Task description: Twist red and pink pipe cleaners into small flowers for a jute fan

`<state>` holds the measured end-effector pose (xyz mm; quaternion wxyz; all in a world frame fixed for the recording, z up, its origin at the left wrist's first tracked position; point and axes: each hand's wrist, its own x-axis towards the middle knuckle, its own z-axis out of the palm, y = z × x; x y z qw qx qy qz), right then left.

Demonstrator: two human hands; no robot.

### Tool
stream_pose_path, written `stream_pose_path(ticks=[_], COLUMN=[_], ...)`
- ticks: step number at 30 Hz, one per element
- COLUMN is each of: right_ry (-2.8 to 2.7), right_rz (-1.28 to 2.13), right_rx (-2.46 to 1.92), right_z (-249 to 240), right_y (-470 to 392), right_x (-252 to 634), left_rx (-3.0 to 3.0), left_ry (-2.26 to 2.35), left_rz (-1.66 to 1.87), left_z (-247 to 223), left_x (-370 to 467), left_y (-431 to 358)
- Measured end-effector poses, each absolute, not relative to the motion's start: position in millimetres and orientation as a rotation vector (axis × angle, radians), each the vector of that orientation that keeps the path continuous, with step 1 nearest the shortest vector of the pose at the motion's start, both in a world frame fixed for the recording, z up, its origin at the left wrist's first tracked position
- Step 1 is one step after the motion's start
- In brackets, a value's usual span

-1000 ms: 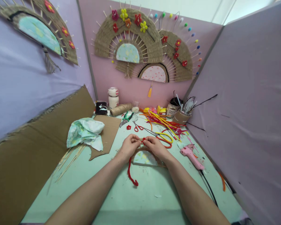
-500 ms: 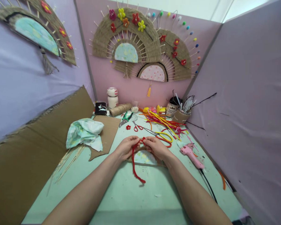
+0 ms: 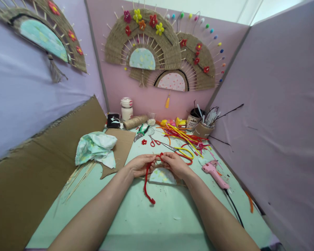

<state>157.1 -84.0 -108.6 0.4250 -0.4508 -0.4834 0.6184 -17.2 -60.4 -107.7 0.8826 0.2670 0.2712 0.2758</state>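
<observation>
The left hand [image 3: 142,165] and right hand [image 3: 174,164] are pinching a red stem [image 3: 146,184], its tail trailing near from the left.

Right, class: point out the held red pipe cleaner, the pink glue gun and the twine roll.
Red pipe cleaner [image 3: 146,184]: head view, its hanging tail.
Pink glue gun [image 3: 217,178]: head view, its handle.
Twine roll [image 3: 135,122]: head view, its wound side.

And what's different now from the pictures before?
The left hand came slightly nearer the person. The dangling end of the red fuzzy stem swung right, then back left. Neither hand visibly let go. The right hand and pink glue gun stayed about where they were.
</observation>
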Motion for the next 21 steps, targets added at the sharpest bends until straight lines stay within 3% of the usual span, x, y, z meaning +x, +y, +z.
stream_pose_path(ticks=[10,21], right_ry=[-1.248,-1.097], right_rz=[1.513,1.560], right_rx=[-1.082,-1.026], right_z=[-105.4,-103.9], right_y=[-86.1,-89.1], right_x=[155.0,145.5], left_rx=[0.419,0.453], left_ry=[0.577,0.479], left_rz=[0.941,1.060], left_z=[-122.6,-120.7], left_x=[8.9,20.5], left_y=[-68.5,-79.0])
